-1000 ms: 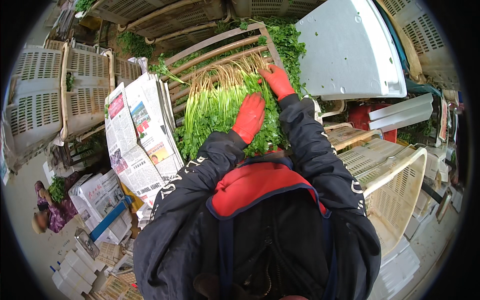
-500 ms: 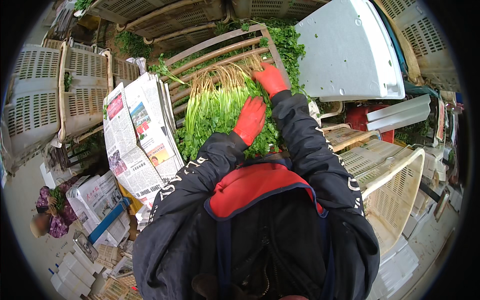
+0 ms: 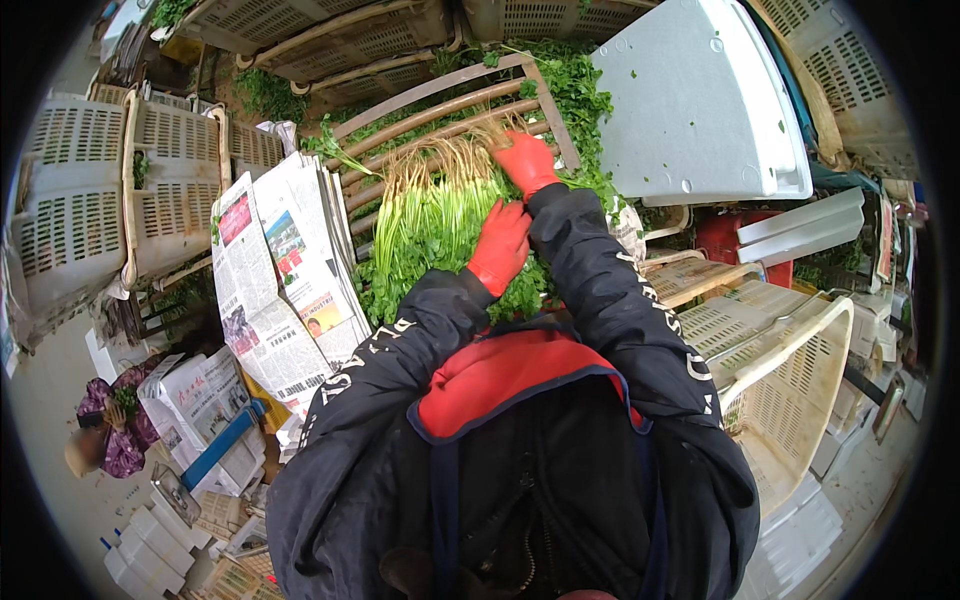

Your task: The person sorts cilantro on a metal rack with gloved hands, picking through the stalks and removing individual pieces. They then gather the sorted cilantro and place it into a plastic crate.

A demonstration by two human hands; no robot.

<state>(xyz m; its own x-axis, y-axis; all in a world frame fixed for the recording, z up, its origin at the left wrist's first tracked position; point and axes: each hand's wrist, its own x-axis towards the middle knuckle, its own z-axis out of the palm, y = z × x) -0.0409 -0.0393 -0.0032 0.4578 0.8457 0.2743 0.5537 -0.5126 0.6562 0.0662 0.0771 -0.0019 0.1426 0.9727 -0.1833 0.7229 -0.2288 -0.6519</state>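
Note:
Both my hands wear red gloves. My left hand (image 3: 499, 245) lies flat on the leafy part of a spread bundle of green herbs (image 3: 430, 225) with pale roots pointing away from me. At the root end of the bundle, on its right side, my right hand (image 3: 525, 162) is closed around some stems. The herbs lie on a slatted wooden rack (image 3: 440, 95). My dark jacket sleeves and a red collar fill the lower middle of the view.
A stack of newspapers (image 3: 280, 270) lies left of the herbs. Pale plastic crates (image 3: 110, 190) stand at the left and behind. A white foam lid (image 3: 700, 100) sits at the right, above an open beige crate (image 3: 790, 370). A person (image 3: 105, 440) crouches at the lower left.
My right hand has slid left along the root ends. My left hand stays pressed on the leaves. The person at the lower left has shifted a little.

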